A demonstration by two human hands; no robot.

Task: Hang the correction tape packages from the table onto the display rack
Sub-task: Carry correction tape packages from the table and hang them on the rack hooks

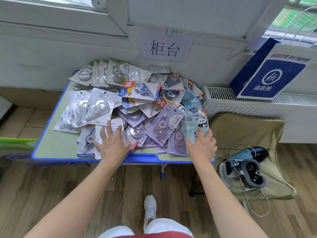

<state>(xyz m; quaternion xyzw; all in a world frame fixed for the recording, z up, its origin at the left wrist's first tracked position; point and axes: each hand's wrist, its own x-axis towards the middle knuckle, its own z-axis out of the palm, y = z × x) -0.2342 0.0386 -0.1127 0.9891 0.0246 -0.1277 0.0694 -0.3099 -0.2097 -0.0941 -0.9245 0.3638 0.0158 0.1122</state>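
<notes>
I see the panda package (197, 126) first: a pale mint-blue card with the word PANDA and a cartoon panda printed on its face. It sits at the near right edge of the heap, and my right hand (202, 146) is grasping its lower end, fingers curled over the front. Its long axis runs straight away from that wrist. The top end points to the wall and the printed face is turned up to me, so the lettering reads upright. My left hand (111, 143) lies released, fingers spread and straight, pressing flat on a white package (118, 123) at the near edge. That package's long side also runs away from me. Between the two hands lie purple packages (161, 126), tilted at different angles and overlapping. Just beyond the left fingertips, silver-grey packages (97, 109) marked 36 fan out with their hang holes pointing away. The rest of the pile (142, 93) rises farther out, with red 36 stickers showing. All of it rests on a green table (51, 148) with a blue rim. On the wall past the pile hangs a paper sign (165, 48). Out beyond the right hand a blue bag (269, 73) stands on a radiator (240, 107), and nearer, beside my right forearm, a headset (248, 170) rests on a cushion.
</notes>
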